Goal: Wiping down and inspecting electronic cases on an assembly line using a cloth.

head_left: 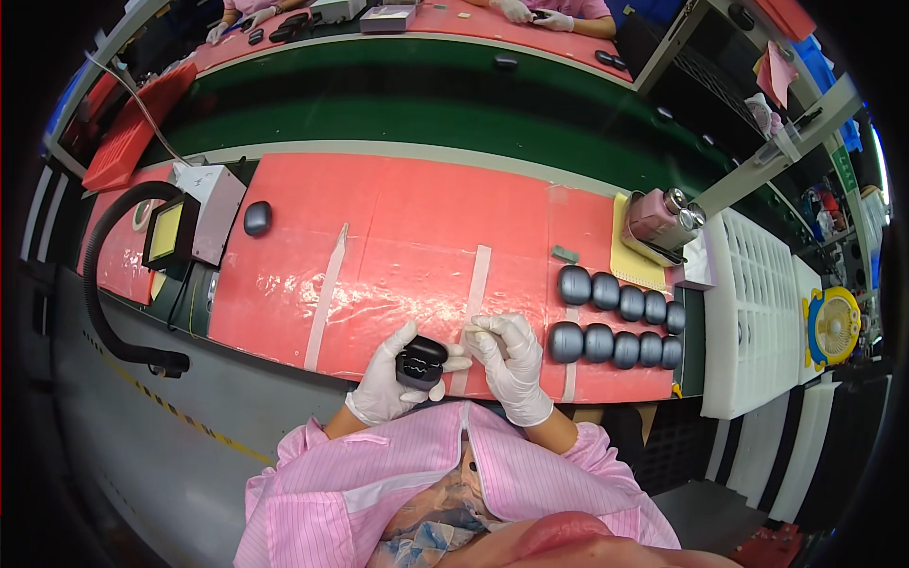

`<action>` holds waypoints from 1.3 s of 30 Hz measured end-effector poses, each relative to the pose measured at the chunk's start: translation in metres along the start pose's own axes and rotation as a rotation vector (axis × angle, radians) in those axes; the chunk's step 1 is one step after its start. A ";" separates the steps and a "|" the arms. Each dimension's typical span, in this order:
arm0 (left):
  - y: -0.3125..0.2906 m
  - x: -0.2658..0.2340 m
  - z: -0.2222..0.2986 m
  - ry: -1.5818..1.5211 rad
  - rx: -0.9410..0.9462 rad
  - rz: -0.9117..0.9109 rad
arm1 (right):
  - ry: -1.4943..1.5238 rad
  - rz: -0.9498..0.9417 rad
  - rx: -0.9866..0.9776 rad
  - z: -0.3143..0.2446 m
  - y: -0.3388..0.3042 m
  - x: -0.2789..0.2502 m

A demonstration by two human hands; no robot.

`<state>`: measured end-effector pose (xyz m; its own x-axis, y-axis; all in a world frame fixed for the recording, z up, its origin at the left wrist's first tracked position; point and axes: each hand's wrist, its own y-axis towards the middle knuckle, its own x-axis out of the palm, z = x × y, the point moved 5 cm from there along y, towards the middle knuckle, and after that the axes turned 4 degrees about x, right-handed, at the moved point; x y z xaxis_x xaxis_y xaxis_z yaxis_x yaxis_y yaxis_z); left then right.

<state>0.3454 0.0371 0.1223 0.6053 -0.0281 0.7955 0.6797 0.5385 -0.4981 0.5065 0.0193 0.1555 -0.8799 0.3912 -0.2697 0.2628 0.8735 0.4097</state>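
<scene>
Both my hands wear white gloves and sit at the near edge of a red work mat [407,237]. My left hand [390,377] grips a small dark earbud case [419,363] with its lid flipped open. My right hand [509,355] is beside it, fingers pinched together on something tiny and pale that I cannot make out. To the right of my right hand, several closed dark grey cases [620,322] lie in two rows on the mat.
One more dark case [257,218] lies at the mat's far left beside a white box with a lit yellow screen [175,232]. A black hose [99,284] curves at the left. White slotted trays [757,312] and a yellow fan [833,327] stand at the right. A green conveyor [426,104] runs beyond, with other people's gloved hands [535,14] behind it.
</scene>
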 end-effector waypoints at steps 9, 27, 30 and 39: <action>0.002 0.001 0.002 -0.018 -0.008 -0.011 | -0.013 -0.015 -0.014 -0.001 0.002 0.000; 0.004 -0.011 -0.002 -0.046 0.038 -0.133 | -0.030 -0.030 0.008 -0.005 0.001 0.003; -0.003 -0.019 0.001 -0.150 0.145 -0.126 | -0.047 -0.045 0.039 -0.006 0.004 0.003; -0.125 -0.208 0.037 -0.518 0.602 0.033 | -0.004 -0.095 0.091 0.001 -0.005 0.006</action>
<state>0.1186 0.0069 0.0319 0.2507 0.3120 0.9164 0.2339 0.8991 -0.3701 0.5003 0.0172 0.1507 -0.9008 0.3068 -0.3073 0.2135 0.9292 0.3017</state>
